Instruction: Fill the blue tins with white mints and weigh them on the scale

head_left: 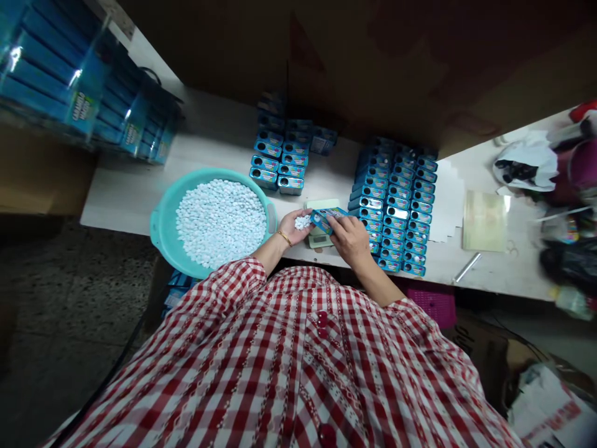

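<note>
My left hand [291, 229] is cupped palm up around a small heap of white candies [302, 222]. In my right hand [351, 239] is a small blue candy box [326, 218], lying tilted with one end at the candies in my left palm. Beneath both hands, partly hidden, is a pale green scale [319, 240] with a small display. To the left of my left hand stands a turquoise basin [157, 229] holding a broad layer of the same white candies. Rows of blue boxes [392, 214] stand just right of my right hand, with dark round openings on many tops.
More blue boxes [280, 162] stand behind the scale. Wrapped blue packs [93, 93] are stacked at the far left. On the right of the white table [209, 118] lie yellowish clear sheets [485, 221] and a metal tube [467, 267]. A dark panel [354, 62] rises along the back.
</note>
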Available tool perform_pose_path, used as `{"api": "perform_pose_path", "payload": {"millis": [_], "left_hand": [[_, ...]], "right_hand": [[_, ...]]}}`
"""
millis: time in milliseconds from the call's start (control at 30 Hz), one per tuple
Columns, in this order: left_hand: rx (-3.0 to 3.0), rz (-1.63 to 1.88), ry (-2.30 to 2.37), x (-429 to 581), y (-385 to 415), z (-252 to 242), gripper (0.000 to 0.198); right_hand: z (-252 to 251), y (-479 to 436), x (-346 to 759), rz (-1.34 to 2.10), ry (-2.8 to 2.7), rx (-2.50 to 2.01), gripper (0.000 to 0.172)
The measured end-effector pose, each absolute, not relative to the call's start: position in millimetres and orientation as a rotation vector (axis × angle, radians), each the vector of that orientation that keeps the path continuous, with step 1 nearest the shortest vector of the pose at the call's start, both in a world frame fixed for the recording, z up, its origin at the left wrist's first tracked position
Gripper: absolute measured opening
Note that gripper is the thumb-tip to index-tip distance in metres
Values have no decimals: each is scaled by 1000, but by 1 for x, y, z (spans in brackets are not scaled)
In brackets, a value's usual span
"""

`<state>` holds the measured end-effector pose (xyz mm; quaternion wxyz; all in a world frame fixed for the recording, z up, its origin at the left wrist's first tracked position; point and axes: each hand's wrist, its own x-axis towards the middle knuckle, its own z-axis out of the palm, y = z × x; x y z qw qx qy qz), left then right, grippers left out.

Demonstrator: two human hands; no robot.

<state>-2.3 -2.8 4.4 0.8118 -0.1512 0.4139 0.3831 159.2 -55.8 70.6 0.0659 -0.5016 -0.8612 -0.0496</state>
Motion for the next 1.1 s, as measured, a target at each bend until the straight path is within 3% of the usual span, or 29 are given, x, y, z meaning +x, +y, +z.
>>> {"api": "perform_pose_path", "payload": {"millis": [700, 933, 1100], "left_hand": [[-354, 811, 911, 2, -7, 2, 20], [-376, 844, 932, -21, -12, 7, 27], [-349, 840, 963, -41, -23, 21, 28]], "right_hand": [[56, -61, 159, 38, -2511, -1532, 35], [13, -51, 178, 496, -1835, -1646, 35], [-20, -42, 182, 669, -1706, -1694, 34]]}}
